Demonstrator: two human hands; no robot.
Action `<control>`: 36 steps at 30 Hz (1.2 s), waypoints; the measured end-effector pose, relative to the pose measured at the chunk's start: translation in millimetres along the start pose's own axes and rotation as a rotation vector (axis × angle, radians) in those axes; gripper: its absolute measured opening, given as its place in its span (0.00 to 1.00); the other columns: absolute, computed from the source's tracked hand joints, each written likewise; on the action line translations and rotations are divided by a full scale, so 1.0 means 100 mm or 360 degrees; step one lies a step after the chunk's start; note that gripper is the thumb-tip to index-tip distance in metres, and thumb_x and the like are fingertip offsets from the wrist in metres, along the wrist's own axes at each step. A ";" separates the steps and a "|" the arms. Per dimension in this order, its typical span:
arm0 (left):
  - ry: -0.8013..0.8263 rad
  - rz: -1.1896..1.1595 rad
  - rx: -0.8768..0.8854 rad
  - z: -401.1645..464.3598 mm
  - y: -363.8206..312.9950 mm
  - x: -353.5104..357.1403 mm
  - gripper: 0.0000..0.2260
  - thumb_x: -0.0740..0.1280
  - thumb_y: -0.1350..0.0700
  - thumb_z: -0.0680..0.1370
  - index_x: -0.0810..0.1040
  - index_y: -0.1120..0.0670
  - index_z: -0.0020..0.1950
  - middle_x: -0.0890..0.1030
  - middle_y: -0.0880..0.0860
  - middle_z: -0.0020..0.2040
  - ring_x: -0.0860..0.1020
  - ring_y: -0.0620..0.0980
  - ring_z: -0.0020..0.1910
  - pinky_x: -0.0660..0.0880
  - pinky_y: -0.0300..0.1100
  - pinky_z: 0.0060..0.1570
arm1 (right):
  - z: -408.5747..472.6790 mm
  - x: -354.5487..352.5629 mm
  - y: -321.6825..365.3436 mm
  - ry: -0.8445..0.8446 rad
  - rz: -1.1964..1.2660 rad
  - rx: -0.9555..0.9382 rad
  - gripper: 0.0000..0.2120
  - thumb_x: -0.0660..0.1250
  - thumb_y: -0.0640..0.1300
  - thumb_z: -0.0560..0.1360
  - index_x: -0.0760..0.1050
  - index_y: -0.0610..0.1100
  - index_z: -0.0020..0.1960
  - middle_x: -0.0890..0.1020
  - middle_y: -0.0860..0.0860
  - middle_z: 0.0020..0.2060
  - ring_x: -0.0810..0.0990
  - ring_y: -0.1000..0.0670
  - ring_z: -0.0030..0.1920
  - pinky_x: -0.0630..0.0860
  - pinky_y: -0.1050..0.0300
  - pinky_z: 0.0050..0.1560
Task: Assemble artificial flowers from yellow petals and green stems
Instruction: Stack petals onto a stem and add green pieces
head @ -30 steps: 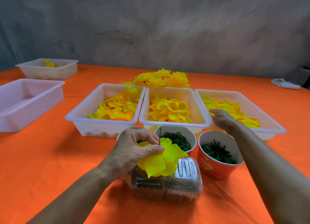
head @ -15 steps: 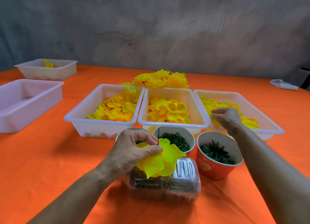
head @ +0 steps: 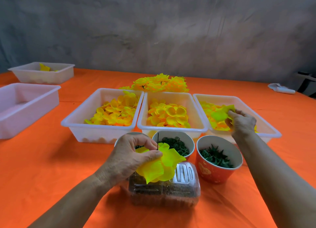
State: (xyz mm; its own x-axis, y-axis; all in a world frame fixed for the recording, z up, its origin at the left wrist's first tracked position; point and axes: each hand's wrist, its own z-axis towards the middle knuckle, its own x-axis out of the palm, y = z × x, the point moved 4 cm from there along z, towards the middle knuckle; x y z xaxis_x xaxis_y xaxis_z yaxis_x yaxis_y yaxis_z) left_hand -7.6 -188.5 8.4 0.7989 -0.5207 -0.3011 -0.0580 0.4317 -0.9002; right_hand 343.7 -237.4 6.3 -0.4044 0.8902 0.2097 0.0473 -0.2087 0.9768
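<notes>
— Two hands were over the orange table [head: 42, 168], weren't they?

— Yes; nearest lay a clear plastic box [head: 164, 192]; above it the left hand [head: 131, 157] pinched a thin dark stem [head: 158, 141] with yellow petals [head: 160, 166] threaded on it.

— And beyond that?

— Paper cups; one held green rings [head: 176, 144], the red cup [head: 217, 164] held spiky green pieces; behind them stood three white trays of petals; the right hand [head: 242, 121] was in the right tray [head: 271, 133], fingers curled around a yellow petal [head: 220, 114].

— Farther still?

— Finished yellow flowers [head: 160, 84] lay heaped behind the middle tray [head: 171, 129]; two more white tubs sat far left; a mottled grey wall [head: 162, 31] closed the room.
</notes>
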 end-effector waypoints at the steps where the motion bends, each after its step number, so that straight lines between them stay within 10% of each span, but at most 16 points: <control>1: 0.0003 0.0000 0.0000 0.00 0.00 0.00 0.08 0.75 0.45 0.60 0.82 0.48 0.32 0.84 0.50 0.42 0.81 0.45 0.46 0.77 0.47 0.51 | -0.02 -0.01 0.02 0.0025 0.0045 -0.0005 0.11 0.65 0.33 0.76 0.73 0.47 0.40 0.75 0.49 0.36 0.73 0.53 0.39 0.71 0.62 0.36; 6: -0.0002 0.0018 -0.0010 0.00 -0.01 0.00 0.09 0.75 0.45 0.60 0.82 0.49 0.32 0.84 0.49 0.42 0.81 0.44 0.45 0.77 0.45 0.50 | -0.15 0.03 0.16 0.0215 0.0150 -0.0013 0.06 0.60 0.37 0.79 0.72 0.46 0.52 0.77 0.48 0.41 0.77 0.51 0.41 0.72 0.58 0.40; 30: -0.0043 -0.0008 -0.0072 0.00 -0.01 0.01 0.07 0.78 0.54 0.63 0.81 0.50 0.30 0.84 0.49 0.40 0.81 0.44 0.44 0.77 0.44 0.50 | -1.71 0.58 0.36 0.1042 0.0170 0.0177 0.06 0.71 0.36 0.57 0.80 0.43 0.33 0.83 0.47 0.29 0.81 0.50 0.29 0.76 0.61 0.29; 36: -0.0074 0.0084 -0.0074 -0.01 0.00 -0.01 0.07 0.79 0.54 0.64 0.82 0.46 0.31 0.82 0.46 0.39 0.80 0.43 0.44 0.74 0.45 0.52 | -1.91 0.64 0.32 0.1052 0.0004 -0.0022 0.07 0.73 0.36 0.65 0.79 0.46 0.36 0.83 0.48 0.32 0.80 0.50 0.32 0.76 0.61 0.29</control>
State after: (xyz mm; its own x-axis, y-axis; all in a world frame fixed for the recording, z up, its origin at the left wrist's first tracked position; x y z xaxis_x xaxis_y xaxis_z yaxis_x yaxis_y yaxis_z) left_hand -9.1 -188.5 8.6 0.8208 -0.4630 -0.3346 -0.1277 0.4222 -0.8975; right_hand 145.0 -264.2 42.6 -0.8800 0.4547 0.1376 0.0389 -0.2196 0.9748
